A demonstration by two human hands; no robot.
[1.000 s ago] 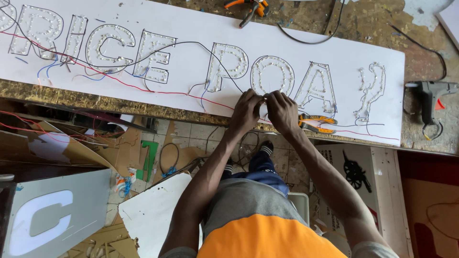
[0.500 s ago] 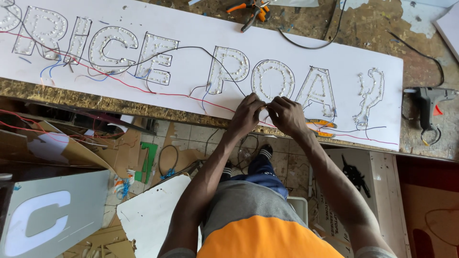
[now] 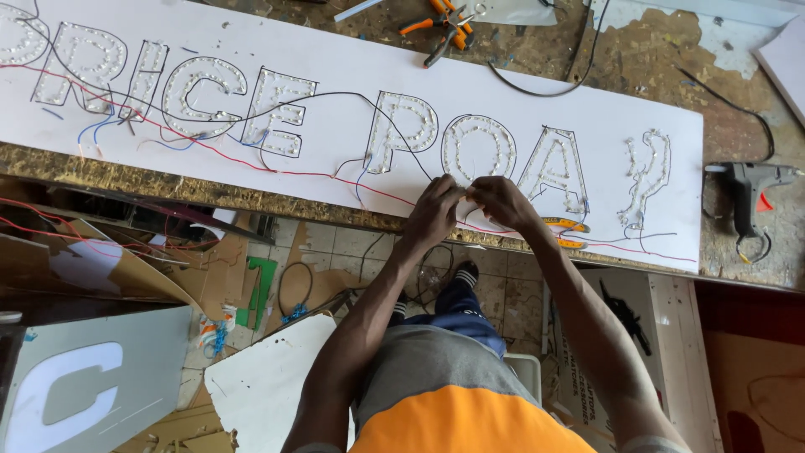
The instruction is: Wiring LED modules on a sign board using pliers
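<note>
1. Head view, hands: left hand (image 3: 434,211) and right hand (image 3: 501,201) meet at the near edge of the long white sign board (image 3: 520,80), fingertips nearly touching each other. Both are curled tight, fingers pinched in on thin wires (image 3: 466,195) between them, just below the round letter outline. What exactly sits in the pinch is too small to tell. Neither palm lies flat; both wrists hang off the board edge.

2. Containers: no real box or tray near the hands. A pale panel with a cut-out curved letter (image 3: 71,394) sits bottom left, low down and well apart from the hands.

3. The wires and board: the board lies flat on a rough, chipped workbench (image 3: 654,50) and runs left to right across the frame. Big letter outlines on it are filled w/ rows of small clear bulbs. A red wire (image 3: 277,172) runs along under the letters toward the hands; a black wire (image 3: 319,99) loops over the middle letters; short blue leads show at left. Wire ends come together right at the fingertips.

4. Around: orange-handled pliers (image 3: 440,25) at the far edge of the bench, well apart from the hands. Black glue gun (image 3: 750,189) at right, off the board's end. A yellow-black tool (image 3: 563,231) lies just beside the right forearm on the board's near edge.

5. Below the bench: tiled floor w/ cardboard scraps and a white sheet (image 3: 268,386).
</note>
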